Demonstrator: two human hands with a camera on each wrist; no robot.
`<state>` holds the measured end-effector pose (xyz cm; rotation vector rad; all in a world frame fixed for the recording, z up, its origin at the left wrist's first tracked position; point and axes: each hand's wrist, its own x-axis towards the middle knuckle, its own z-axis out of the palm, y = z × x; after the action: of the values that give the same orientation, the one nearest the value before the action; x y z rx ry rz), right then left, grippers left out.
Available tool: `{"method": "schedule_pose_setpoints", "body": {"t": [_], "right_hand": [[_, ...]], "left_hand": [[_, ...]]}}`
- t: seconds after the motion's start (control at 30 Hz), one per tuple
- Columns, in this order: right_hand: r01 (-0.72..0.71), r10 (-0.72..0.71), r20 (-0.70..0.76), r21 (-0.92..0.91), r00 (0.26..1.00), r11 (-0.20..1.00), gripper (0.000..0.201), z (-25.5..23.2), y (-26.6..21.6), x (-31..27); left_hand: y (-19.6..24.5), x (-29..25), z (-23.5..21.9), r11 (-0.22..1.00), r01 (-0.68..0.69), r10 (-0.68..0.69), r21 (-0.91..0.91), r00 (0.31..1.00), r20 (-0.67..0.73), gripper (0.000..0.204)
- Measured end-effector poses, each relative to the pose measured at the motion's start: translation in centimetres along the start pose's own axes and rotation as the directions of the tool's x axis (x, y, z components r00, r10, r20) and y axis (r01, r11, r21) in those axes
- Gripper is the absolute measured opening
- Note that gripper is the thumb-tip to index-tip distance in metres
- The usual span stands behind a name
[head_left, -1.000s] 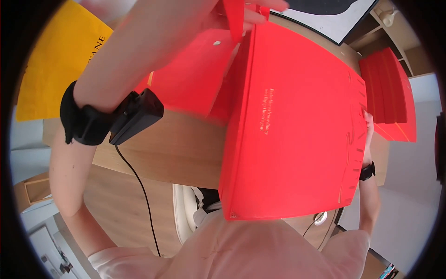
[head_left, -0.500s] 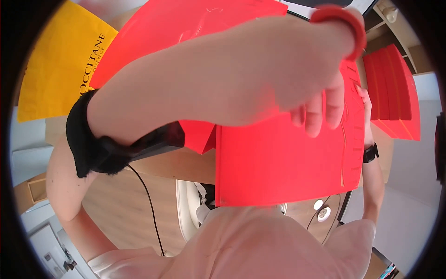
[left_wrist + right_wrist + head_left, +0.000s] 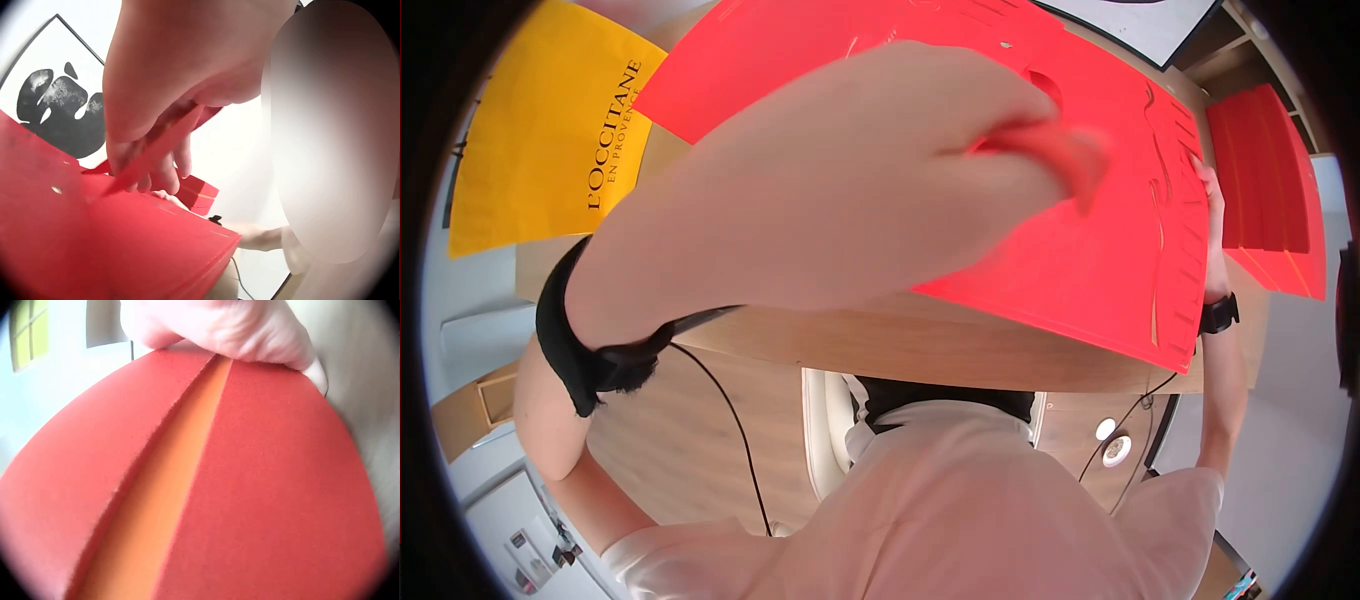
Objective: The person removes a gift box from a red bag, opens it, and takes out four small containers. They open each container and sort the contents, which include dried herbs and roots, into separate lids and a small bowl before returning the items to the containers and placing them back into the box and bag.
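Note:
My left hand (image 3: 970,130), blurred in the head view, grips a red strap handle (image 3: 153,150) with its fingers curled round it. That handle belongs to a red paper bag (image 3: 750,60), which has a small eyelet and raised lines on its face. A large red box (image 3: 1120,270) with raised curves and short slits along one side stretches out to the right. At that right side, my right hand (image 3: 1208,185) holds the box edge. The right wrist view shows an orange band (image 3: 181,481) between two red parts of the box. My left forearm hides where bag and box meet.
A yellow shopping bag (image 3: 550,140) stands at the left of the wooden table (image 3: 850,345). Stacked red boxes (image 3: 1265,185) stand at the right, beyond my right hand. A black-and-white picture (image 3: 59,106) is behind. A black cable (image 3: 730,430) hangs from my left wrist.
My left hand has swung to the right across the box with the strap, drawing the bag rightward with it. The box's near edge has tipped up and away from my body; my right hand stays on it.

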<state>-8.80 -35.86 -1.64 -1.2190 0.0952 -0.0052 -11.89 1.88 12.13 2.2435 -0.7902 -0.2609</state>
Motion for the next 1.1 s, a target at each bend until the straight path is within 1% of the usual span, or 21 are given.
{"method": "schedule_pose_setpoints", "body": {"t": [0.03,0.07,0.13,0.17,0.23,0.33,0.4,0.47,0.5,0.57,0.6,0.67,0.7,0.77,0.8,0.87,0.9,0.97,1.0,1.07,1.1], "right_hand": [[-0.201,0.199,0.03,0.121,0.98,0.972,0.043,-0.3,-0.8,0.4],[-0.213,0.208,0.053,0.122,0.977,0.969,0.044,-0.5,-0.9,0.5],[-0.239,0.228,0.099,0.121,0.969,0.963,0.044,-0.5,-0.9,0.4],[-0.177,0.173,0.058,0.061,0.983,0.982,0.044,0.2,-1.0,-0.1],[-0.066,0.066,0.008,-0.056,0.998,0.996,0.044,1.3,-0.9,-1.2],[0.03,-0.031,-0.002,-0.154,1.0,0.988,0.044,0.3,-0.1,-1.2],[0.041,-0.049,-0.044,-0.155,0.998,0.987,0.043,-0.6,0.5,-0.5],[-0.065,0.063,-0.037,-0.059,0.997,0.996,0.044,-1.2,-0.1,0.2],[-0.169,0.169,0.015,0.022,0.985,0.985,0.045,-1.4,-0.8,0.6],[-0.178,0.176,0.109,0.002,0.978,0.984,0.047,-1.5,-0.9,0.6],[-0.072,0.086,0.156,-0.091,0.984,0.993,0.048,-1.5,-0.6,0.1],[0.077,-0.045,0.148,-0.218,0.988,0.973,0.05,-1.0,-0.2,-0.6],[0.112,-0.092,0.085,-0.262,0.992,0.959,0.05,-0.5,0.0,-1.0],[0.279,-0.267,0.088,-0.426,0.96,0.861,0.049,-1.0,0.8,-0.6],[0.405,-0.376,0.167,-0.527,0.911,0.747,0.048,-2.6,1.9,0.0],[0.48,-0.387,0.29,-0.615,0.875,0.626,0.052,-4.6,2.0,0.2],[0.443,-0.305,0.322,-0.623,0.896,0.645,0.062,-5.4,1.5,0.1],[0.365,-0.214,0.328,-0.523,0.92,0.77,0.061,-4.4,0.7,-0.2],[0.322,-0.205,0.306,-0.402,0.93,0.857,0.051,-3.4,0.4,-0.4],[0.299,-0.224,0.259,-0.305,0.94,0.904,0.046,-2.6,0.6,-0.7],[0.326,-0.256,0.234,-0.341,0.938,0.882,0.047,-2.6,0.8,-0.7]], "left_hand": [[-0.8,-0.4,-0.3,0.987,-0.056,0.061,0.153,0.998,-0.025,0.028],[-1.5,-0.7,-0.7,0.947,-0.101,0.121,0.304,0.991,-0.05,0.031],[-2.7,-2.3,0.3,0.817,-0.151,0.289,0.556,0.942,-0.168,0.029],[-3.2,-3.3,0.2,0.721,-0.261,0.389,0.642,0.919,-0.064,0.028],[-4.4,-4.8,0.3,0.474,-0.464,0.544,0.748,0.823,0.165,0.026],[-6.5,-5.7,1.4,0.417,-0.548,0.586,0.725,0.772,0.247,0.024],[-7.0,-5.4,1.2,0.469,-0.502,0.541,0.727,0.814,0.212,0.022],[-7.4,-5.1,1.3,0.488,-0.472,0.515,0.734,0.835,0.194,0.018],[-7.6,-5.0,1.5,0.48,-0.464,0.512,0.744,0.837,0.192,0.016],[-7.9,-4.5,1.6,0.451,-0.471,0.509,0.758,0.833,0.215,0.014],[-8.0,-4.1,1.5,0.428,-0.484,0.509,0.763,0.827,0.239,0.014],[-8.3,-3.6,1.4,0.422,-0.517,0.483,0.745,0.823,0.297,0.017],[-8.6,-3.5,1.3,0.439,-0.536,0.46,0.72,0.823,0.332,0.018],[-8.8,-3.1,1.0,0.496,-0.559,0.434,0.664,0.822,0.368,0.019],[-8.7,-2.8,0.9,0.533,-0.563,0.432,0.632,0.823,0.37,0.019],[-9.0,-2.4,0.7,0.604,-0.551,0.418,0.577,0.834,0.359,0.017],[-9.5,-2.4,0.4,0.638,-0.534,0.405,0.556,0.846,0.348,0.016],[-9.8,-2.3,0.5,0.699,-0.482,0.375,0.529,0.876,0.304,0.016],[-9.7,-2.2,0.7,0.724,-0.448,0.359,0.524,0.894,0.269,0.017],[-9.4,-1.9,1.0,0.758,-0.429,0.354,0.491,0.903,0.242,0.021],[-8.9,-1.7,0.8,0.765,-0.444,0.368,0.466,0.896,0.249,0.024]]}}
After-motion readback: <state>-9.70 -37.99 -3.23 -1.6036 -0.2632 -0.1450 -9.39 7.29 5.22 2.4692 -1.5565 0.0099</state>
